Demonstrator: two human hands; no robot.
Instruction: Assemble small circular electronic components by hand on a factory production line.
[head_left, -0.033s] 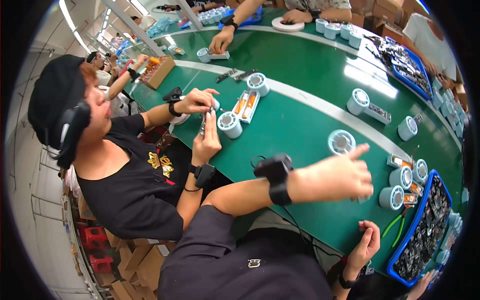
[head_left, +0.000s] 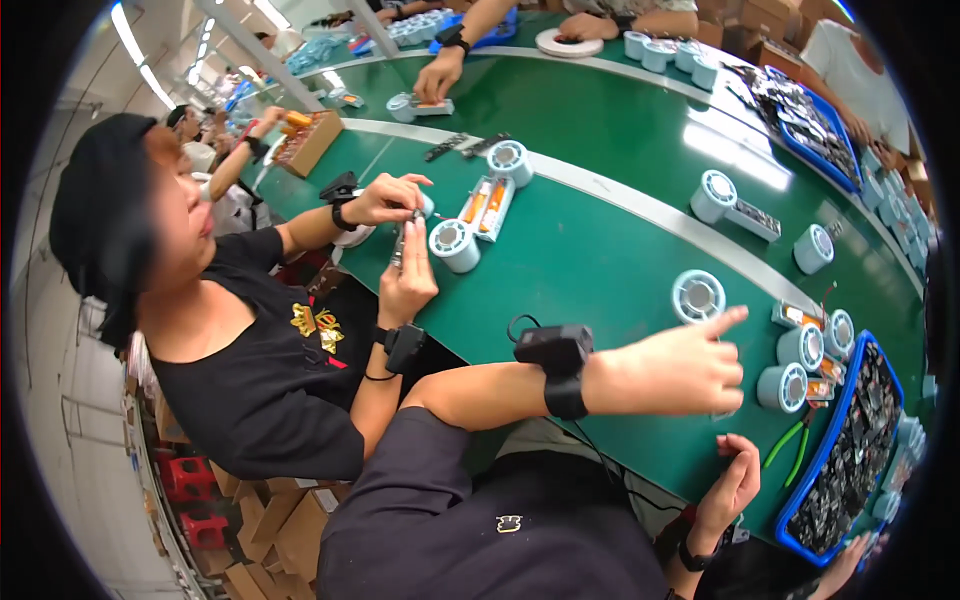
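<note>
My left hand [head_left: 665, 372] reaches across my front over the green bench, its index finger stretched out and the other fingers curled round a light-blue handheld fan body. The fan's round vented head [head_left: 698, 297] shows beyond the knuckles; most of its handle is hidden under my hand. Nearer the bench's front edge, my right hand [head_left: 733, 482] is loosely curled with a gap between thumb and fingers, and nothing shows in it. Green-handled pliers [head_left: 788, 450] lie just past it. Several more fan bodies [head_left: 782, 387] stand to the right, with orange batteries in the exposed handles.
A blue tray [head_left: 781, 530] heaped with black parts borders my right side. At my left, a co-worker [head_left: 250, 370] handles a small part beside opened fan bodies [head_left: 487, 208]. Other fan bodies [head_left: 714, 196] lie farther across the bench. A cable [head_left: 610, 470] hangs from my left wrist device.
My left hand and the fan body in it have moved slightly right and toward me. The right hand stays nearly in place.
</note>
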